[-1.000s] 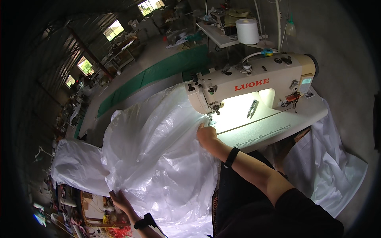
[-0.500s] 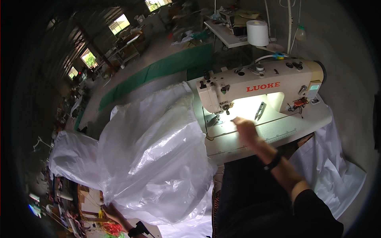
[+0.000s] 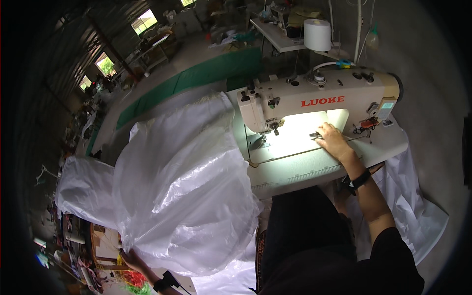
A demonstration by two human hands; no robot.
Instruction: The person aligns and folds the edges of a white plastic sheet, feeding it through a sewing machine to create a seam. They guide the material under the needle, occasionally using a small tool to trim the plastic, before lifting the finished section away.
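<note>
My right hand is on the bed of a white sewing machine, under its lit arm. Its fingers close over small dark thread snips, whose tip pokes out on the left. The machine's needle and presser foot stand to the left of that hand, with no cloth beneath them. At the lower left my left hand grips the edge of a large, shiny white plastic sheet. Its fingertips are partly hidden by the sheet, which spreads across the left side of the machine table.
A white thread cone stands behind the machine. More white sheeting hangs at the right of the table. A long green cloth lies beyond. Red stringy scraps lie by my left forearm. Dark cords rest near the control panel.
My right hand has moved right, from beside the needle to the thread snips, and taken hold of them. My left hand stays on the sheet's edge. The whole view has shifted slightly.
</note>
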